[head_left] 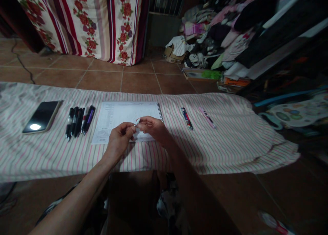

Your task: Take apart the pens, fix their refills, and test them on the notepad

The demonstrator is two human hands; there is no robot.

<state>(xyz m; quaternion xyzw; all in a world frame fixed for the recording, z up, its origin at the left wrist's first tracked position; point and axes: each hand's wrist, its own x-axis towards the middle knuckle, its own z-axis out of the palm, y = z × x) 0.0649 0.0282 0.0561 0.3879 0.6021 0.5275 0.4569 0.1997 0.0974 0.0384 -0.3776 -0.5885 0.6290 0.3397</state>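
Note:
Over a spiral notebook with printed pages, my two hands meet fingertip to fingertip. Pinched between them is a small, slim white piece; most of it is hidden by the fingers, and I cannot make out its kind. My left hand is closed on its lower end. From the right, my right hand closes thumb and fingers around its upper part. To the right of the notebook lie a dark blue and red patterned pen and a pink pen.
Several black, white and purple pens lie side by side left of the notebook. Farther left rests a phone. A striped cloth covers the low table. Beyond are a floral curtain, tiled floor and heaped clothes.

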